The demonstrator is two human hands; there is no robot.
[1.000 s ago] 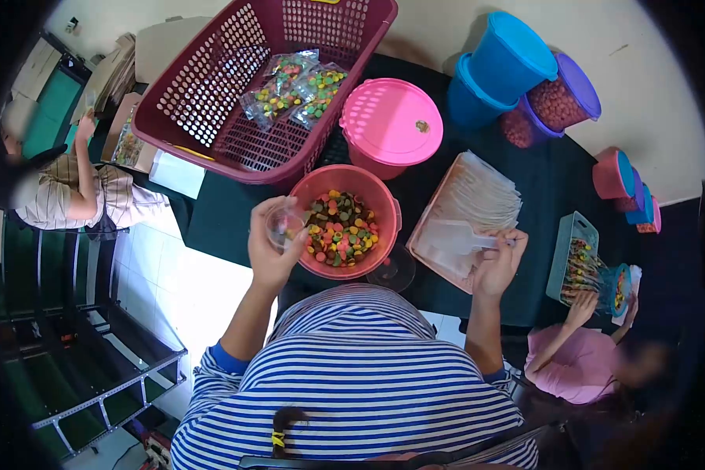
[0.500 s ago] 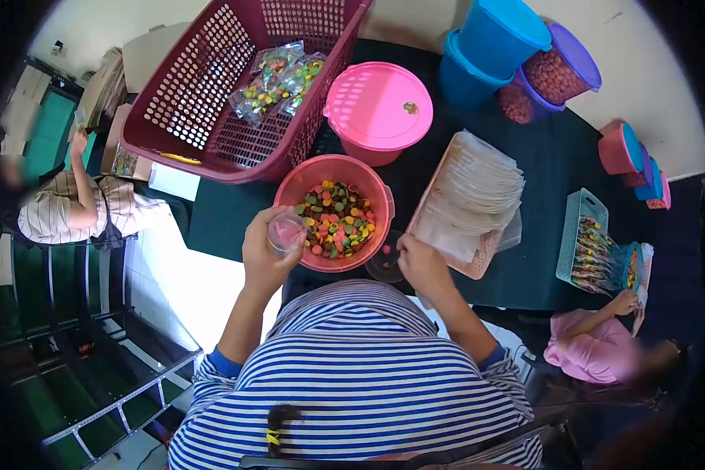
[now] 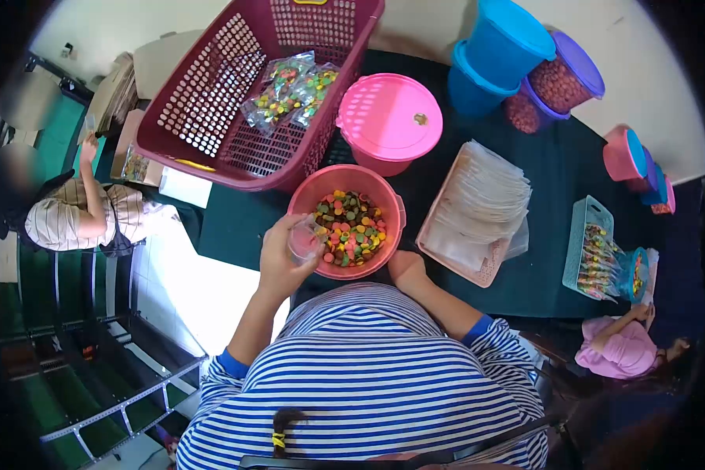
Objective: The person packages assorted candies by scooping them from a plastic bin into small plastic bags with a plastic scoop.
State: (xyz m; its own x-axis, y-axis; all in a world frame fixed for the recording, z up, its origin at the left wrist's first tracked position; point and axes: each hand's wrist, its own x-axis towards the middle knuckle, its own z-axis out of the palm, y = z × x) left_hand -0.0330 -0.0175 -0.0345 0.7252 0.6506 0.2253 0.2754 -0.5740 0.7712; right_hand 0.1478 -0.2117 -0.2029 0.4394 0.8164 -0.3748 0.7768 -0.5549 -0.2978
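Fingers of my left hand [image 3: 286,254] are wrapped round a small clear cup [image 3: 305,240] with something pink in it, over the left rim of a coral bowl [image 3: 300,192]. Many round candies [image 3: 351,227] in yellow, green, pink and brown lie in the bowl. Just off the bowl's lower right side is my right hand [image 3: 406,270], its fingers mostly hidden. To the right, a pink tray [image 3: 489,276] carries a stack of clear plastic bags [image 3: 482,196].
A maroon basket [image 3: 211,110] with filled bags stands behind, beside a pink lidded tub [image 3: 392,117]. Blue tubs [image 3: 501,47] and a teal basket [image 3: 576,243] are farther right. One person [image 3: 90,215] is at left, another [image 3: 619,348] at right.
My right hand has moved left, closer to the bowl, and its fingers are now hidden. The clear dish beside the bowl no longer shows. The whole view has shifted slightly.
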